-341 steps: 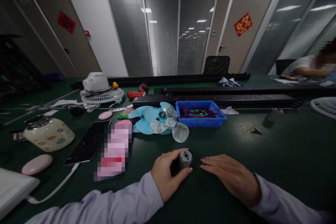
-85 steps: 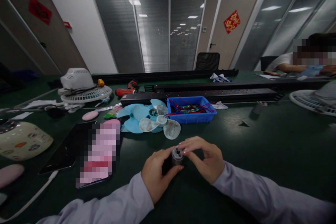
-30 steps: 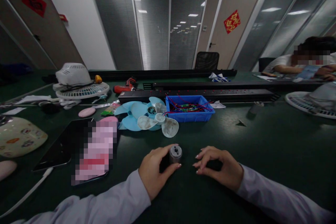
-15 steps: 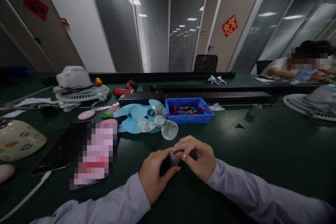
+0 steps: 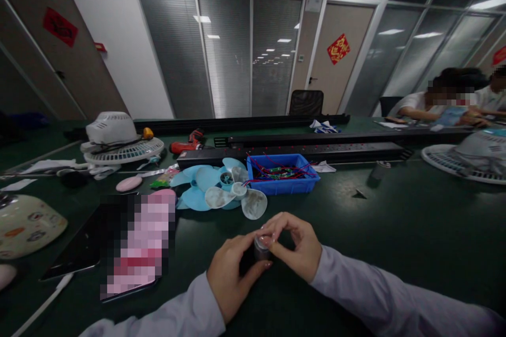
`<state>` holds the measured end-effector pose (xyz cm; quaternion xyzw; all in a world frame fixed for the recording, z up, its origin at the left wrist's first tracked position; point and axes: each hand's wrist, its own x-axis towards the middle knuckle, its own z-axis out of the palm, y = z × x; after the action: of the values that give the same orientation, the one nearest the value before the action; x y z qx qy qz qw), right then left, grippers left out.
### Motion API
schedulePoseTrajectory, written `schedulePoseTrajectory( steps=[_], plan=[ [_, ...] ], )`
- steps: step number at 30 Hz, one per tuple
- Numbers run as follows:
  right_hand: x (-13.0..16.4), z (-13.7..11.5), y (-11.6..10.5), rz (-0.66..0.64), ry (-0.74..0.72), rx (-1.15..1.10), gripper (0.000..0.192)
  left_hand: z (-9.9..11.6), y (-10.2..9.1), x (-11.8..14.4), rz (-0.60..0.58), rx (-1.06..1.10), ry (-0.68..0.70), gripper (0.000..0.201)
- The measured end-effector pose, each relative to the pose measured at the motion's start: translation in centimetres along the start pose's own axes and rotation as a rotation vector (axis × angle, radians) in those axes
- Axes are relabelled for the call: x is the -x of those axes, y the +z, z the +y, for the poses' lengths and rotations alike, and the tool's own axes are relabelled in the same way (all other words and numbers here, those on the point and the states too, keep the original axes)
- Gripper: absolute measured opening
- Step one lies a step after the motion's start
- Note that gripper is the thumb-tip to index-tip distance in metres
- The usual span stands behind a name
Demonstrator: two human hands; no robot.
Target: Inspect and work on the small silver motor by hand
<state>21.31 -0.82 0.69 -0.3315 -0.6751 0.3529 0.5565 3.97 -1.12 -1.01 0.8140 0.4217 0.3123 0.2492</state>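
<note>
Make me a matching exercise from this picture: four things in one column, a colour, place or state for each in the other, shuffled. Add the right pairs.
1. Left hand
2. Right hand
3. Plastic bin
4. Power drill

A. Fingertips at the top of the metal cylinder
B. Mostly red
C. Gripping the metal cylinder's side
D. Blue, with wires inside

Pairs: 1-C; 2-A; 3-D; 4-B
</note>
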Motion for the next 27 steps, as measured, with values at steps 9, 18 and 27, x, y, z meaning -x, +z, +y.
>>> schedulePoseTrajectory(
  steps=[9, 18, 27],
  plan=[
    [-0.4, -0.1, 0.3, 0.021, 0.079, -0.019, 0.034, 0.1, 0.0, -0.2, -0.008, 0.035, -0.004, 0.041],
    [-0.5, -0.4, 0.4, 0.073, 0.051, -0.012, 0.042, 0.4, -0.2, -0.1, -0.017, 0.026, -0.021, 0.042],
    [0.8, 0.3, -4.0, 0.064, -0.005, 0.028, 0.04, 0.9, -0.5, -0.1, -0.041, 0.03, -0.05, 0.042]
  ],
)
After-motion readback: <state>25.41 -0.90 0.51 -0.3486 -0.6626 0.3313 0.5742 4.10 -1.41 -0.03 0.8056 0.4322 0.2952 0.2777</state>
